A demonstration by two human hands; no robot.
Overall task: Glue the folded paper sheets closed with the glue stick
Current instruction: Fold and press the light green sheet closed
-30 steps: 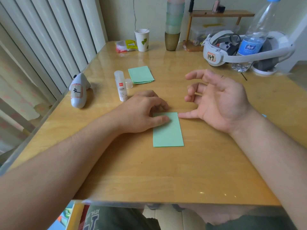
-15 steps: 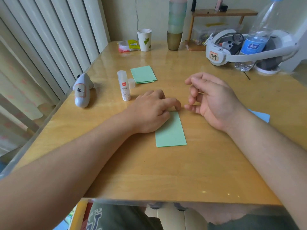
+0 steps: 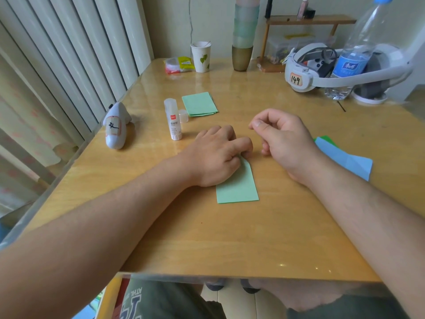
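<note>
The folded green sheet (image 3: 239,185) lies flat on the table (image 3: 230,238) just below the middle of the frame, its long side running away from the viewer. It looks to be thin paper: light, limp, easily creased, and likely to slide on the glossy tabletop if pushed from one end only. The best hold, I judge, is flat pressure from above near one edge, with the free flap lifted at a corner by a fingertip (a pinch in the middle would buckle it).

The left hand (image 3: 216,157) rests on the sheet's upper left part, fingers curled down at the far end; whether they pinch the edge or only press it cannot be told. The right hand (image 3: 287,141), right of centre, hangs just beside the sheet without touching it, fingers curled loosely inward and holding nothing visible.

The glue stick (image 3: 173,120) stands upright at the upper left of centre, uncapped by the look of it, with its cap (image 3: 183,115) just beside. It is a small rigid tube, easy to grasp round the barrel. A stack of green sheets (image 3: 199,104) lies just beyond it. Blue and green paper (image 3: 345,157) sits at the right, partly behind the right wrist.
</note>
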